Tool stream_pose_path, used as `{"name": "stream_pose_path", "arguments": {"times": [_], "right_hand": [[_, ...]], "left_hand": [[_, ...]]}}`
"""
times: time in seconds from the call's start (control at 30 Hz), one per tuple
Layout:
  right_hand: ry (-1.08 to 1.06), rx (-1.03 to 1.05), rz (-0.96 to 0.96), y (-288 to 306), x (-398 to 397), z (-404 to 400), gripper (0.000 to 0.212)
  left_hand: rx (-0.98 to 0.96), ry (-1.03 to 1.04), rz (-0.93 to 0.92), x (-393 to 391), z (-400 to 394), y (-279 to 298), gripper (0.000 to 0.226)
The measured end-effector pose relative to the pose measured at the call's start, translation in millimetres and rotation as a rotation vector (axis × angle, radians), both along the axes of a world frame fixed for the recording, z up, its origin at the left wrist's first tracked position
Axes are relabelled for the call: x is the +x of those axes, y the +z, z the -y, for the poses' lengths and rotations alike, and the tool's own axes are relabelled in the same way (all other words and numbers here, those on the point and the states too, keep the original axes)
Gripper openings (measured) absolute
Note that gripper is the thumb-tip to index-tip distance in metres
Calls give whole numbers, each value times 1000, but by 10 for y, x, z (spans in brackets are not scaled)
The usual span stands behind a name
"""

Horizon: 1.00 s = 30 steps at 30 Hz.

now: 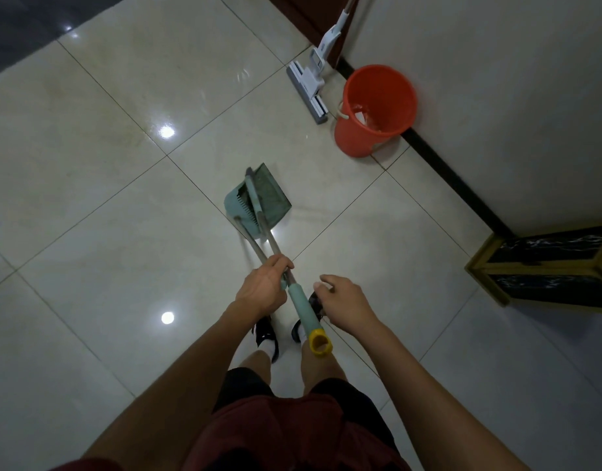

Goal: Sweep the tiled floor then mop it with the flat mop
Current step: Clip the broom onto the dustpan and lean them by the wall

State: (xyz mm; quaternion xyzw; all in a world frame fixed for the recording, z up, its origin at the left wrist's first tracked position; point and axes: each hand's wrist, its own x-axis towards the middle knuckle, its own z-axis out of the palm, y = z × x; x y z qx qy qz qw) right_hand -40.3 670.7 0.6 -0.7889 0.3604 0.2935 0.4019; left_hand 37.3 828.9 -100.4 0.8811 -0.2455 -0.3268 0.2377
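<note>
Head view: our left hand point(263, 283) grips two metal handles together, the broom point(255, 198) and the dustpan point(258, 202); our right hand point(343, 300) hangs loosely curled just beside the broom's teal grip point(304, 309), holding nothing. Broom head sits in the dustpan, which stands on the tiled floor point(122, 164). We judge sweeping to be at its start or its end; we cannot tell which. Flat mop point(308, 83) stands near the orange bucket point(374, 110) by the wall, well apart from us. Mopping remains.
</note>
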Motion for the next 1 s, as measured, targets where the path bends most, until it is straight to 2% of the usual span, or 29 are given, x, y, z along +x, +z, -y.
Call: {"name": "stream_pose_path", "arguments": {"times": [0.17,0.33,0.43,0.53,0.7,0.87,1.0], "right_hand": [[74,-72,-31,-110,-41,161,47],[121,-105,0,-129,-69,391,46],[186,-166,29,-119,-75,578,46],[234,-244,65,-81,-90,860,48],[130,-258,98,-4,-220,1416,52],[0,-255,77,82,-470,2066,54],[-80,-272,76,187,-652,2550,56]], "left_hand": [[-18,27,61,140,7,105,41],[-17,110,42,375,41,297,51],[-101,185,16,492,129,430,45],[-66,228,10,537,378,522,39],[15,252,-22,516,1020,667,29],[-8,181,-39,474,1810,904,31],[-100,163,-52,420,2458,1077,35]]}}
